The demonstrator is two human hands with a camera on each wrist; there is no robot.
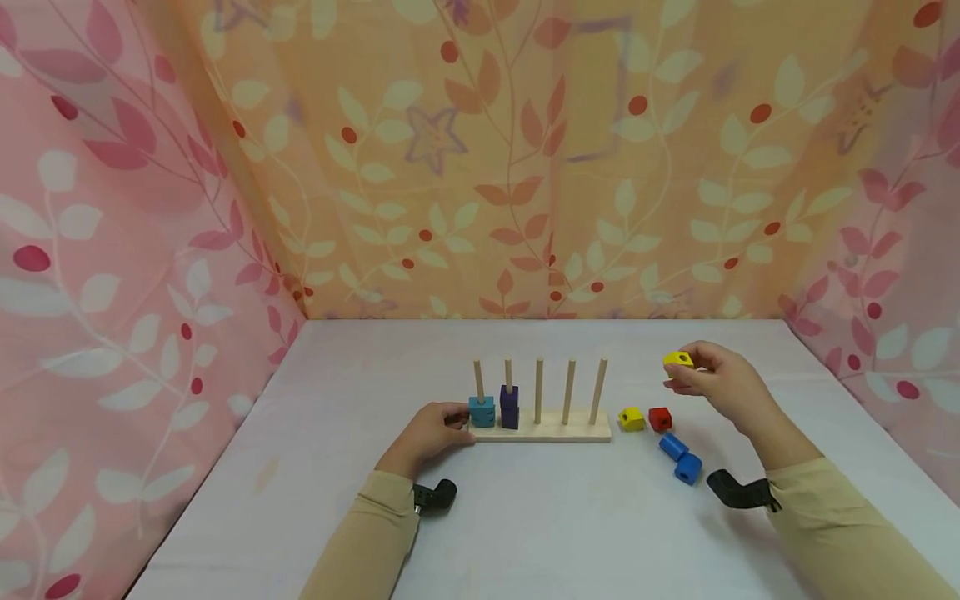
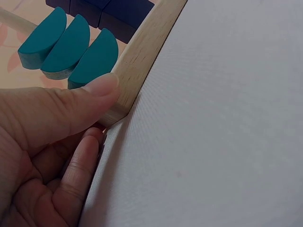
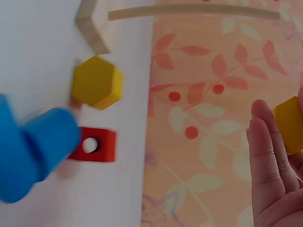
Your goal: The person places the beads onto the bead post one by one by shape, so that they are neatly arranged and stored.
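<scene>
My left hand grips the left end of a wooden peg stand, its thumb against the base in the left wrist view. Teal half-round blocks are stacked on the leftmost peg, and purple blocks on the second. Three bare pegs rise to the right of these. Above the table, right of the stand, my right hand pinches a yellow block that has a hole through it. In the right wrist view, fingers partly hide this block.
Off the stand's right end lie a yellow hexagonal block, a red block with a hole, a blue cylinder and another blue block. Patterned curtains border the white table at the back and sides.
</scene>
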